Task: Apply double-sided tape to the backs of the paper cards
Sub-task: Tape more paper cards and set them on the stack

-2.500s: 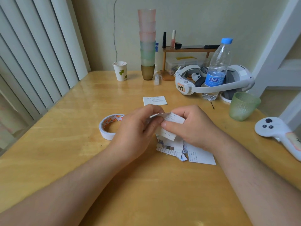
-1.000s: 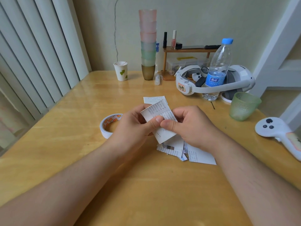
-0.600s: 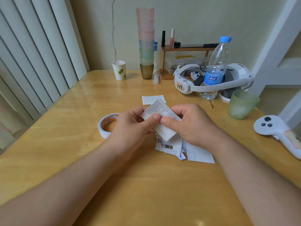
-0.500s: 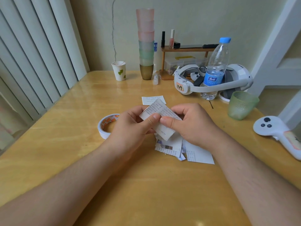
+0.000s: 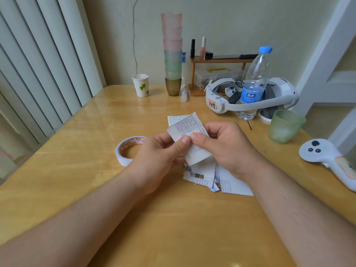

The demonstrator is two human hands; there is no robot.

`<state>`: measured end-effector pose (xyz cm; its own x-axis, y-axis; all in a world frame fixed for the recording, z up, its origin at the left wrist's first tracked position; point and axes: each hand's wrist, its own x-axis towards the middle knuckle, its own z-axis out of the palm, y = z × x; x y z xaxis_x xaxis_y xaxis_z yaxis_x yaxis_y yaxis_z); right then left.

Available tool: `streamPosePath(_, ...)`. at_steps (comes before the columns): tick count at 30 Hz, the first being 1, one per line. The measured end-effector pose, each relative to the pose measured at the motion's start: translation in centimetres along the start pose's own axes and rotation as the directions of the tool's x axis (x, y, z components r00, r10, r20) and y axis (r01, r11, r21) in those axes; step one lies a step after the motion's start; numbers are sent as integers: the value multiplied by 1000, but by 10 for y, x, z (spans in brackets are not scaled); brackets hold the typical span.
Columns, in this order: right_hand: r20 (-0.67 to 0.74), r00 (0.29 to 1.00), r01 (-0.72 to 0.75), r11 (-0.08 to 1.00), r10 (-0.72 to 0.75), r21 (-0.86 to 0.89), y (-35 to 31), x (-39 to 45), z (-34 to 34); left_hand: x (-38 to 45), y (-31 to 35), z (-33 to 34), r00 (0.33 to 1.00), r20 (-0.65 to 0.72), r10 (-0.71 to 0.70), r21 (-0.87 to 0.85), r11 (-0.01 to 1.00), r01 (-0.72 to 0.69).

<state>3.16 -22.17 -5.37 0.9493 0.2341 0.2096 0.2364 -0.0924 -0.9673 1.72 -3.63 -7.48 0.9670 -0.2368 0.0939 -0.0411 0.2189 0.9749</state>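
Two thumbs meet at the middle of a printed paper card [image 5: 189,136], held above a wooden table [image 5: 77,180]. The left hand [image 5: 159,157] and the right hand [image 5: 229,147] each pinch the card, thumb on the near face and curled fingers behind it, so both grips are closed tight on the one slip. The card's long axis runs from 11 o'clock, its free top corner, down to 5 o'clock, its lower end near the right palm.

A roll of double-sided tape [image 5: 128,149] lies flat on the table at 9 o'clock from the grip, just beside the left hand and well apart from the right. The left hand is judged the natural one to reach for it. A loose pile of cards [image 5: 210,179] lies under the hands at 6 o'clock, and a single card [image 5: 174,119] lies flat at 12 o'clock. Whether any tape is already on the held card cannot be told.
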Motion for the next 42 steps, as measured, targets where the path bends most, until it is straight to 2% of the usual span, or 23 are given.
streamPosePath(3, -10, 1000, -16, 1000, 16, 7, 0, 0, -2, 0, 1, -1, 998, -31, 55, 76, 996, -52)
streamPosePath(7, 13, 1000, 10, 992, -8, -124, 0, 0, -4, -2, 3, -2, 992, -33, 124, 223, 968, -113)
streamPosePath(10, 4, 1000, 9, 989, -9, -146, 1, 0, -2, -2, 4, -3, 992, -15, 127, 300, 947, -117)
streamPosePath(14, -30, 1000, -1, 998, -1, -70, 1, 1, 1, -2, 5, 0, 995, -15, 103, 257, 962, -96)
streamPosePath(19, -88, 996, -15, 995, 24, 100, 2, 3, 7, -3, 5, 4, 998, -42, 55, 70, 996, -52)
streamPosePath(21, -71, 996, -42, 989, 52, 142, 3, 4, 7, -3, 4, 5, 998, -42, 54, 77, 996, -50)
streamPosePath(29, -17, 999, -49, 999, 49, -6, 3, 1, -1, -3, 0, -3, 995, -28, 97, 367, 927, -80)
streamPosePath(32, -74, 996, -41, 999, 42, 18, 3, 2, 0, -2, -1, -1, 995, -68, 76, 274, 960, -54)
streamPosePath(36, -144, 988, -28, 990, 48, 135, 0, 5, 2, 1, 0, 3, 995, -93, -35, 85, 995, 43)
streamPosePath(39, -139, 989, -24, 987, 47, 160, 1, 5, 1, -1, 2, 6, 991, -61, -122, -92, 989, 116)
streamPosePath(42, -108, 992, -43, 986, 61, 163, 2, 5, -1, 0, 2, 7, 992, -56, -109, -108, 989, 103)
